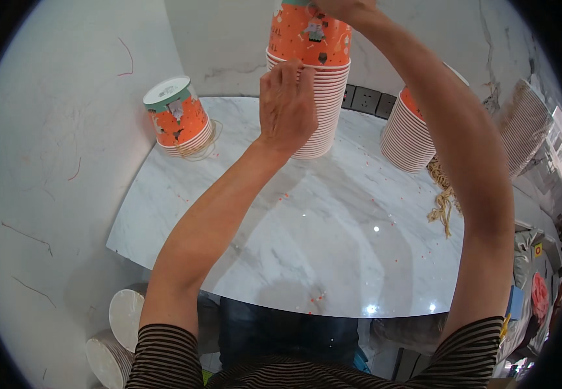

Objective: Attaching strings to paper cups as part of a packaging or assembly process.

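Note:
A tall stack of paper buckets (325,117) stands upside down at the back of the table, its white rims piled closely one above another. The topmost orange bucket (310,45) carries small printed figures and a green band, and the upper edge of the picture cuts it off. My left hand (287,107) grips the near left side of the stack, fingertips curled at the lower rim of the orange part. Up at the top, my right hand (346,8) is closed against the upper part of the bucket; some of its fingers are out of view.
A shorter stack of orange buckets (177,120) stands back left beside loose rubber bands (206,142). Another stack (410,133) is at the right, partly behind my right forearm, near a pile of rubber bands (444,204). Sockets (365,99) line the wall. White-ended stacks (109,356) sit below left.

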`<action>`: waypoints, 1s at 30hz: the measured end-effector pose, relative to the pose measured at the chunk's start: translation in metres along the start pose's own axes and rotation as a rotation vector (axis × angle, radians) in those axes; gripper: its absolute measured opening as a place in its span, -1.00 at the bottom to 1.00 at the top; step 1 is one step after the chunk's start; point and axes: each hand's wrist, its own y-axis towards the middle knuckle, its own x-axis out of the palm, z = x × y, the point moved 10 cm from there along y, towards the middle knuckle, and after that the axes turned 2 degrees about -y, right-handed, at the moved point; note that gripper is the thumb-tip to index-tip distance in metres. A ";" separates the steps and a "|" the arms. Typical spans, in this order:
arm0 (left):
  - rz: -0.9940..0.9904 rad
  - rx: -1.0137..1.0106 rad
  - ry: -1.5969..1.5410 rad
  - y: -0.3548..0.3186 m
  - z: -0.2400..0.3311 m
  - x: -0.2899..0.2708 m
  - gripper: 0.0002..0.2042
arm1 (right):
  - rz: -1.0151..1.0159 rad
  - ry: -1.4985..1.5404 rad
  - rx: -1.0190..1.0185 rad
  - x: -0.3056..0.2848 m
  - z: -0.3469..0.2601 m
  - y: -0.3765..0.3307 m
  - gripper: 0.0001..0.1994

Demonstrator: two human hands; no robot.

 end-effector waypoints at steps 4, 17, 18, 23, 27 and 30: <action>-0.018 -0.070 0.035 0.003 -0.009 0.001 -0.68 | 0.036 0.082 0.116 -0.003 0.009 0.004 -0.82; -0.166 -0.164 -0.065 0.003 -0.022 0.000 -0.59 | 0.154 1.133 0.100 -0.160 0.086 0.054 -0.79; -0.101 -0.267 -0.199 -0.003 -0.027 -0.013 -0.52 | -0.412 1.647 0.324 -0.142 0.073 0.023 -0.77; 0.100 -0.263 -0.477 0.016 0.023 -0.105 -0.28 | 0.250 0.983 0.143 -0.092 0.063 -0.150 -0.65; -0.194 -0.321 -0.605 0.007 0.069 -0.121 -0.67 | 0.103 1.424 0.660 -0.001 0.097 -0.286 -0.69; -0.493 -0.108 -0.390 -0.010 0.096 -0.122 -0.80 | -0.287 1.089 0.754 0.027 0.115 -0.355 -0.78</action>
